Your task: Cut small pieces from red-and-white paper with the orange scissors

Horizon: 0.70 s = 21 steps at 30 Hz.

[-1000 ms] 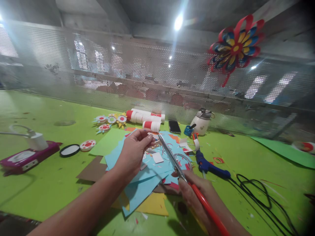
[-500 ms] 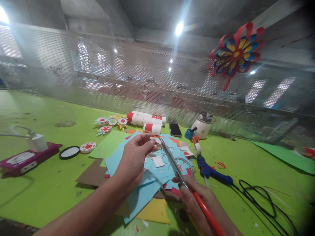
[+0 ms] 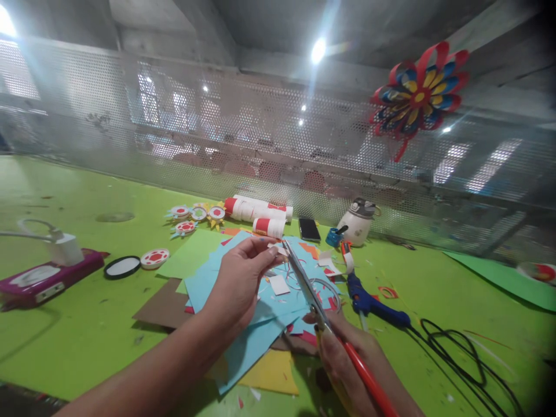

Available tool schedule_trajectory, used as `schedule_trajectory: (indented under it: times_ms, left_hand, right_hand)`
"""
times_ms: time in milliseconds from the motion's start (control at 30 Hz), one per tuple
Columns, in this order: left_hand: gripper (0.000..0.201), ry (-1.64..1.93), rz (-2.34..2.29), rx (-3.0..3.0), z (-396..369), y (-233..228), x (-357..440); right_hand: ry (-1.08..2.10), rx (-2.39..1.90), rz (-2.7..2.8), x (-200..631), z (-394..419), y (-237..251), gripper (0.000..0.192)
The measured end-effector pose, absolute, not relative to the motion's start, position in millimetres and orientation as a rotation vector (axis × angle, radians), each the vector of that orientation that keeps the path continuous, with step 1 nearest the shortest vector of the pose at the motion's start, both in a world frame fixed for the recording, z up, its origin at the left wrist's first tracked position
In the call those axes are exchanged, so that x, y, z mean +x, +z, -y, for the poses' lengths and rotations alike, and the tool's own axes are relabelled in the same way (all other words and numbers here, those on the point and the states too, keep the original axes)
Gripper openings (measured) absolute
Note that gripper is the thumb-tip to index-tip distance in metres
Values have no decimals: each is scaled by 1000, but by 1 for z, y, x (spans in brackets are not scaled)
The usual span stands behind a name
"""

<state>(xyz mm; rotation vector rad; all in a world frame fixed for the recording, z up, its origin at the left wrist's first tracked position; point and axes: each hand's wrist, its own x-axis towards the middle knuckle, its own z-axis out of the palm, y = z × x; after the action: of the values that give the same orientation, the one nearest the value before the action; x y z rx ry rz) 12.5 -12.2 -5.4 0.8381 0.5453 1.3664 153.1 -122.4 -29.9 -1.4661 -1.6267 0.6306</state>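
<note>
The left hand [image 3: 238,284] is raised above a spread of blue paper sheets [image 3: 243,307], its thumb and fingertips pinching a small white paper scrap [image 3: 278,250]. The right hand [image 3: 347,353] is wrapped around the red handle of a pair of scissors [image 3: 310,289], whose long metal blades point up and away with their tips right at the pinched scrap; the blades look nearly closed. Under the blue sheets lie brown, yellow and green paper on the green table [image 3: 65,341]. Just right of the pile rests a blue glue gun [image 3: 373,301] with its black cord trailing off. Behind the pile lie red-and-white paper rolls [image 3: 260,211], a dark phone [image 3: 309,229] and a white pot [image 3: 357,219]. A paper flower [image 3: 417,95] hangs on the mesh wall.
</note>
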Motion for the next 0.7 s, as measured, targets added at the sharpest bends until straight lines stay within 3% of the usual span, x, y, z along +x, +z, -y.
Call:
schedule_trajectory:
  times_ms: [300,700]
  left_hand:
    - [15,1358,-548,827,14,-4,13]
    - [13,1358,-538,830,15,-4,12]
  right_hand:
    - [683,-1421,1652,154,123,-30,43]
    - [721,-1471,1531,154,123,-38,52]
